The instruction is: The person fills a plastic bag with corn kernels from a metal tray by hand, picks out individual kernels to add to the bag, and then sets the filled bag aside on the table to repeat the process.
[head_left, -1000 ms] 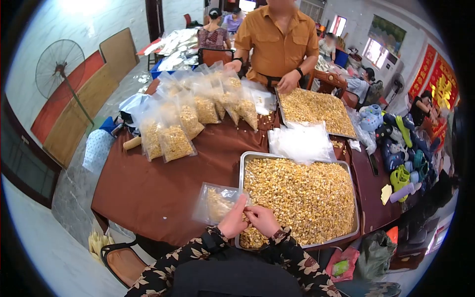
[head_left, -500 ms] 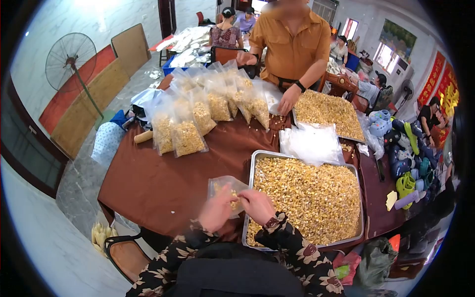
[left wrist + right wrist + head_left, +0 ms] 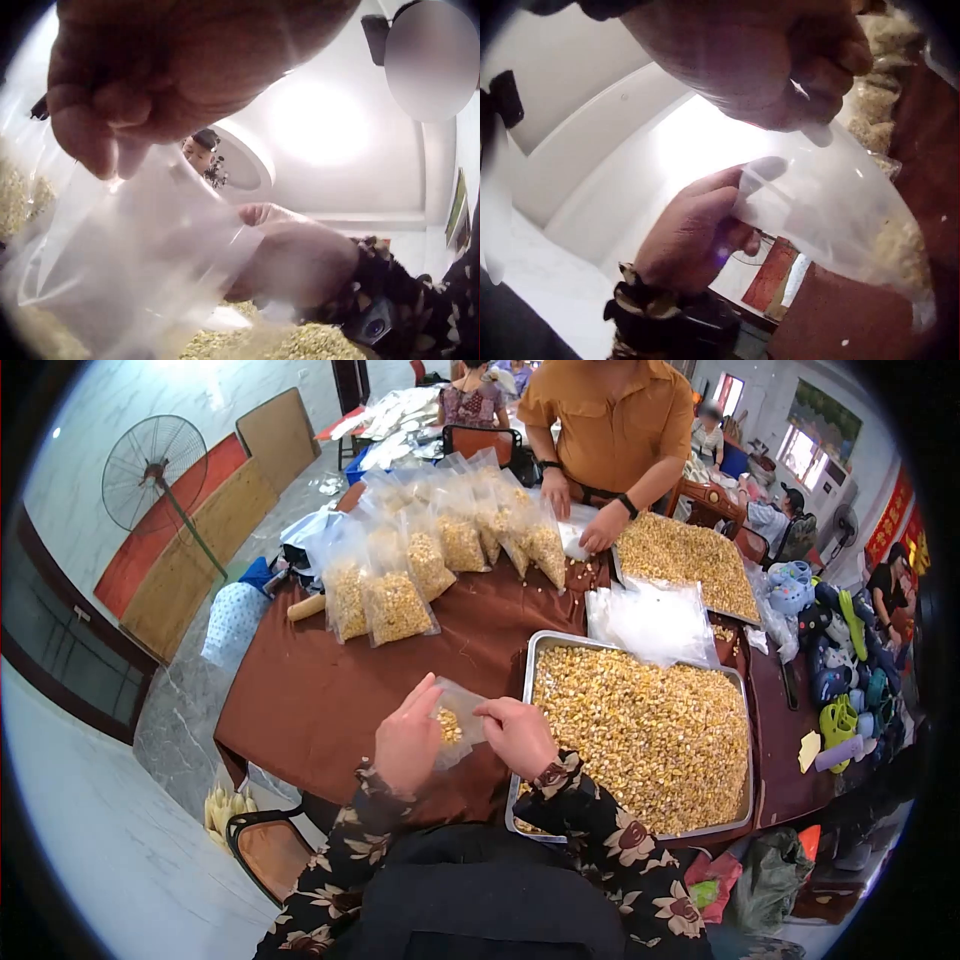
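Your left hand and right hand now pinch the small clear plastic bag by its edges, lifted off the brown tablecloth beside the kernel-filled metal tray, holding few kernels.

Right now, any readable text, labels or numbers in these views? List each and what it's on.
None readable.
Red wall banners with yellow characters: too blurred to read.
Small clear plastic bag held by left hand and right hand: no print.
Large metal tray: no markings.

head view high over the table, both wrist views close, upward, sharing the plastic bag
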Tool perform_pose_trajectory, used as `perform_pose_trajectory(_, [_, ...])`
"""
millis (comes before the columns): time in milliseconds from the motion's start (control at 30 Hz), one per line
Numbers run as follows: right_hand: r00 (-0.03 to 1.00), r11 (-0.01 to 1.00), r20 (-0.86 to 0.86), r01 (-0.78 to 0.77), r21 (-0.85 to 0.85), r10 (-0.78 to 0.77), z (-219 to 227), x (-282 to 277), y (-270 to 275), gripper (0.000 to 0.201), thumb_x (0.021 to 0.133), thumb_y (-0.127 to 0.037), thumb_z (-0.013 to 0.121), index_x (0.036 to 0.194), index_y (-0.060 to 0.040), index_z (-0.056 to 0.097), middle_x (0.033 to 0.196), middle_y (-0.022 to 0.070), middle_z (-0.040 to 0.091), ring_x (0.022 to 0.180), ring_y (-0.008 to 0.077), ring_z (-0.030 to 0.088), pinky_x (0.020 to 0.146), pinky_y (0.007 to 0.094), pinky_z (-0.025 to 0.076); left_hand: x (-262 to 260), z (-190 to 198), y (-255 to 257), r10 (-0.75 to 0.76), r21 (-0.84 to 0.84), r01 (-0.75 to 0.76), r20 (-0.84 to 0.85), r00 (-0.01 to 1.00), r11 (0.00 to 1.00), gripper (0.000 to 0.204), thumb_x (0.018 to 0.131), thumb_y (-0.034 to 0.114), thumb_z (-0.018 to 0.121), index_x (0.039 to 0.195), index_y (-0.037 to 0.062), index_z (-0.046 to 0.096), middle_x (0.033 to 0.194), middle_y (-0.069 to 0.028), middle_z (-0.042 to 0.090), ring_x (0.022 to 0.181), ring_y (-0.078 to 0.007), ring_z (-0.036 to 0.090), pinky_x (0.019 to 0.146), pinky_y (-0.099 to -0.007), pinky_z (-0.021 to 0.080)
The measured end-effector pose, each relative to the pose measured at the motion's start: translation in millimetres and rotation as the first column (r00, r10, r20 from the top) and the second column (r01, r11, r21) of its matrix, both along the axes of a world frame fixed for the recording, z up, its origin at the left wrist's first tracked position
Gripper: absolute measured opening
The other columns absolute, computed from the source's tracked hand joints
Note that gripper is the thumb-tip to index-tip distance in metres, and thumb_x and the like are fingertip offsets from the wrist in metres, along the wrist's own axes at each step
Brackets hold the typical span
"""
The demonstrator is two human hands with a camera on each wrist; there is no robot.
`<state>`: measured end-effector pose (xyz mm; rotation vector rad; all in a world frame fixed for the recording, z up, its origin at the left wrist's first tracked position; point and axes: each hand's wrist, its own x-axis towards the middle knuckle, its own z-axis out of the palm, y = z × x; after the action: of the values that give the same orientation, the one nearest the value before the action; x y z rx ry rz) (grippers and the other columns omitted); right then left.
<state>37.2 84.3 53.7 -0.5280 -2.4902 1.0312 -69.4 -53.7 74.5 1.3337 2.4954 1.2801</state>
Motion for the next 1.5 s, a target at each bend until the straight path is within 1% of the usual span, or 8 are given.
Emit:
perform_pose_trajectory(333, [0.964,0.842,0.043,0.25,-0.478,-0.262,-28.8,72.2,47.0,0.02,0.082,-0.013,0.06,0.099,-0.0052,0.066,0.081,0.0112,0.067,0.064,0.0251,0.063,0.062,0.0304,0.05,13.8,-39.7,23.5,-0.285,0.046,0.282,0.16,0.945,0.958,0.041,0.076,-0.005,0.045,0.116,-0.0004,0.056,0.138,-0.0219,0.04,0.101,-0.0332,0.059,0.08,-0.0329,0.047])
perform_pose_trajectory(433, [0.951,0.988,0.286,0.083,0.127,-0.116,-60.9,112.7,45.4,0.028,0.08,-0.019,0.063,0.106,-0.0097,0.064,0.098,0.0121,0.062,0.083,0.0303,0.061,0.071,0.0373,0.051,29.3,-42.1,33.9,-0.335,-0.038,0.355,0.252,0.908,0.934,0.049,0.076,-0.006,0.044,0.124,-0.0006,0.049,0.145,-0.021,0.03,0.113,-0.0358,0.052,0.086,-0.0341,0.045])
perform_pose_trajectory(667, [0.699,0.972,0.691,0.03,0.231,-0.186,-51.9,149.1,4.2,0.057,0.074,-0.025,0.071,0.124,-0.0145,0.048,0.113,0.0155,0.048,0.086,0.034,0.061,0.072,0.043,0.051,60.3,-63.8,57.1,-0.484,-0.041,0.545,0.407,0.774,0.837,0.063,0.073,-0.005,0.047,0.135,-0.002,0.033,0.147,-0.0232,0.022,0.125,-0.0399,0.037,0.096,-0.0381,0.039])
perform_pose_trajectory(1000, [0.885,0.971,0.4,0.229,0.07,-0.238,-108.4,138.3,17.4,0.021,0.077,-0.013,0.064,0.098,-0.0059,0.063,0.086,0.0166,0.056,0.081,0.034,0.059,0.071,0.039,0.048,62.4,-80.1,66.2,-0.561,-0.086,0.608,0.299,0.771,0.789,0.078,0.07,0.002,0.059,0.138,-0.0025,0.022,0.148,-0.0235,0.015,0.107,-0.0425,0.05,0.085,-0.0423,0.046])
perform_pose_trajectory(1133, [0.943,0.96,0.252,0.252,-0.124,-0.215,-85.9,136.4,34.5,0.019,0.08,-0.011,0.063,0.098,-0.0039,0.064,0.076,0.0116,0.062,0.067,0.0207,0.059,0.062,0.0307,0.048,63.9,-72.5,64.0,-0.499,-0.166,0.62,0.453,0.739,0.767,0.082,0.068,0.002,0.06,0.139,-0.0018,0.02,0.148,-0.0232,0.014,0.11,-0.0414,0.049,0.085,-0.0412,0.046])
perform_pose_trajectory(1200, [0.925,0.702,0.351,0.347,-0.623,-0.146,-58.9,129.9,40.6,0.022,0.083,-0.016,0.064,0.101,-0.0034,0.063,0.074,0.0055,0.062,0.062,0.0121,0.059,0.054,0.0255,0.048,66.9,-86.8,64.8,-0.534,-0.144,0.601,0.331,0.778,0.786,0.086,0.067,0.002,0.061,0.14,-0.0012,0.018,0.148,-0.0232,0.015,0.117,-0.0406,0.044,0.089,-0.0401,0.045])
perform_pose_trajectory(1333, [0.979,0.516,0.174,0.203,-0.832,-0.105,-60.2,107.7,33.4,0.021,0.087,-0.016,0.062,0.101,-0.0007,0.062,0.074,-0.0004,0.058,0.057,0.006,0.053,0.053,0.0211,0.046,69.6,-97.1,69.7,-0.559,-0.1,0.621,0.343,0.755,0.777,0.089,0.065,-0.001,0.062,0.141,-0.001,0.017,0.148,-0.0263,0.013,0.128,-0.0417,0.031,0.099,-0.0383,0.04])
perform_pose_trajectory(1500, [0.977,0.631,0.15,0.212,-0.746,-0.151,-80.3,80.4,24.2,0.022,0.086,-0.017,0.062,0.101,-0.0006,0.061,0.071,0.0032,0.06,0.058,0.0105,0.056,0.054,0.0254,0.047,65.9,-107.4,69.3,-0.567,-0.052,0.634,0.396,0.722,0.771,0.087,0.066,-0.004,0.06,0.141,-0.0013,0.015,0.147,-0.0292,0.01,0.127,-0.0443,0.032,0.098,-0.0388,0.04])
